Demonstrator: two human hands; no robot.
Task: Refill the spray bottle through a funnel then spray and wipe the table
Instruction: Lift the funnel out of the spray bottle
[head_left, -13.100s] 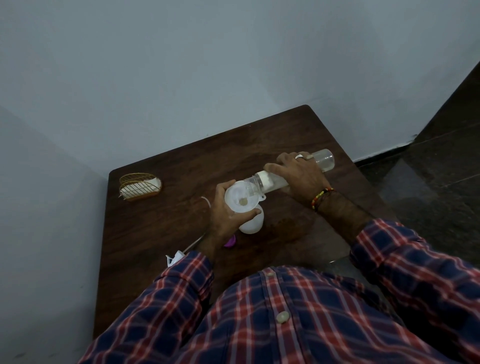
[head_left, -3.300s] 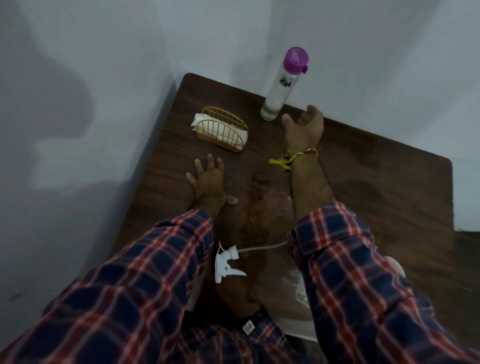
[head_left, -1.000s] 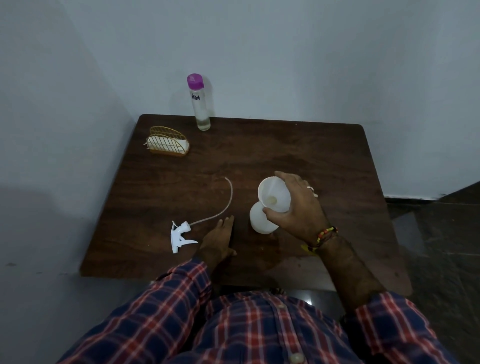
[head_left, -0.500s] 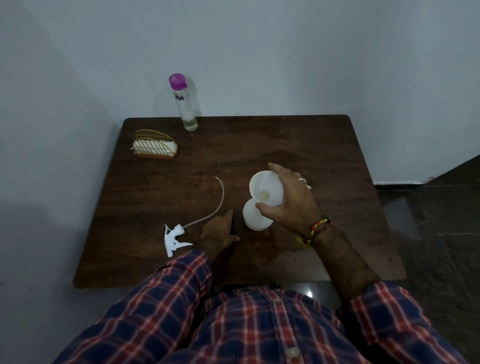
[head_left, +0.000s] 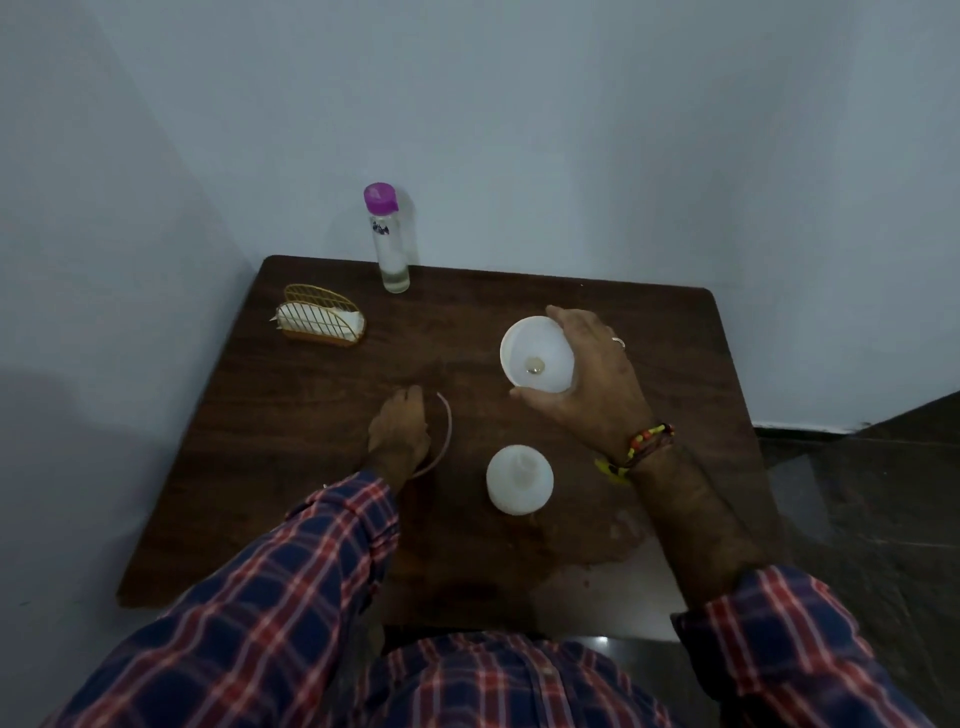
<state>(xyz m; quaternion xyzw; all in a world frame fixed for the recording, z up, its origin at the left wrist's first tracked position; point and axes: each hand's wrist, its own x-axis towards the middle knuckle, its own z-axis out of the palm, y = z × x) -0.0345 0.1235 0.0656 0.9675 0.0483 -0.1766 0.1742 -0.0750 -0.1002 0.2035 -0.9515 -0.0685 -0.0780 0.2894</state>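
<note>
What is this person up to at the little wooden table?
They are partway through refilling a spray bottle. The right hand holds a white plastic funnel, lifted clear of the squat white plastic bottle, which stands open on the dark wooden table. The left hand rests beside the thin white dip tube; the sprayer head is hidden under the sleeve. A tall clear bottle with a purple cap stands at the far edge, capped, near a gold wire napkin holder.
</note>
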